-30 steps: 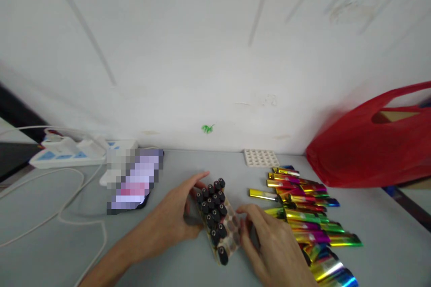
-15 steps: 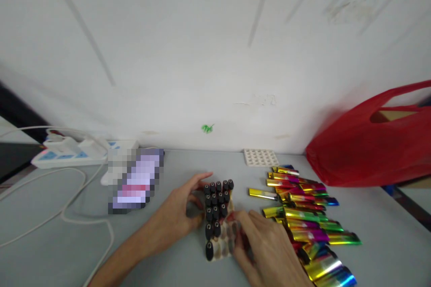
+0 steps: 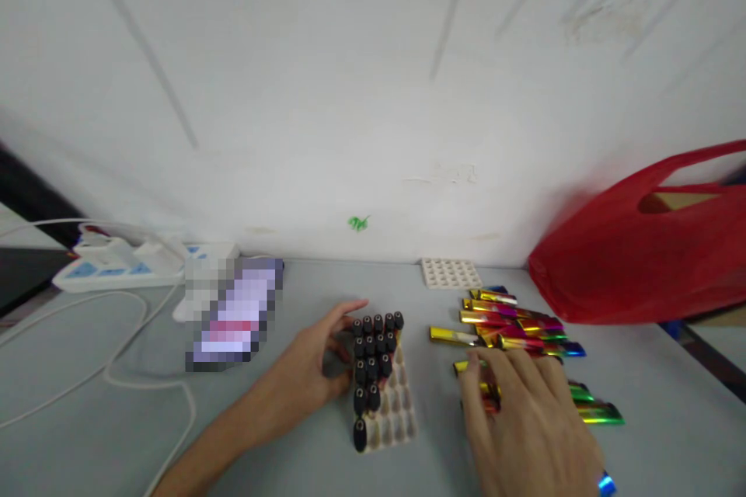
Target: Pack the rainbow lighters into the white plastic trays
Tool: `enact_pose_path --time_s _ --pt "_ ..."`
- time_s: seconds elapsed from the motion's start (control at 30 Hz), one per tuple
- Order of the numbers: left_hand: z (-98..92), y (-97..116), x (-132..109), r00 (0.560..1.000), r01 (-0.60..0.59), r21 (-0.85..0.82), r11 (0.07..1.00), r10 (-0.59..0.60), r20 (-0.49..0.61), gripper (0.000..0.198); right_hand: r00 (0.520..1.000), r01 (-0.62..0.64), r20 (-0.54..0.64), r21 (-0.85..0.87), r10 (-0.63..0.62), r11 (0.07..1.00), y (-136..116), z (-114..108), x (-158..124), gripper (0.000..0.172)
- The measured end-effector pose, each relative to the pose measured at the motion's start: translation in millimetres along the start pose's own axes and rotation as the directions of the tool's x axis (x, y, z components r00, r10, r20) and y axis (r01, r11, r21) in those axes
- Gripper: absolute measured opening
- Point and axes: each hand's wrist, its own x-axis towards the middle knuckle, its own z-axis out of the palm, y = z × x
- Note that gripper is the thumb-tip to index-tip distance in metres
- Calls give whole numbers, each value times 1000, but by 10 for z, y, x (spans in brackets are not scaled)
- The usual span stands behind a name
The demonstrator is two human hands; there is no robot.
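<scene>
Left hand (image 3: 311,369): forearm enters from lower left, palm turned inward, fingers (image 3: 348,309) curled loosely, thumb low. Right hand (image 3: 528,419): reaches forward from lower right, palm down, fingers (image 3: 501,373) spread flat, grip loose, nothing enclosed.

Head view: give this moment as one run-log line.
left hand: steadying tray edge | tray: black caps in part of its slots | right hand: open, spread over foil tubes | table
</scene>
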Motion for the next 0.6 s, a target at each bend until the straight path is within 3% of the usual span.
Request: enact_pose_path --time_s 0.23,0.43,0.6 --pt "2 -22 4 1000 9 -25 1000 -9 -3 93 996 86 1 -70 -86 994 -239 25 -331 47" --pt "-17 -6 2 1000 19 9 1000 -19 -6 91 995 97 -26 -58 -99 994 -371 216 -477 49" --pt "-20 -32 15 1000 7 27 1000 -7 -4 90 992 122 -42 60 -120 991 -318 176 -385 45"
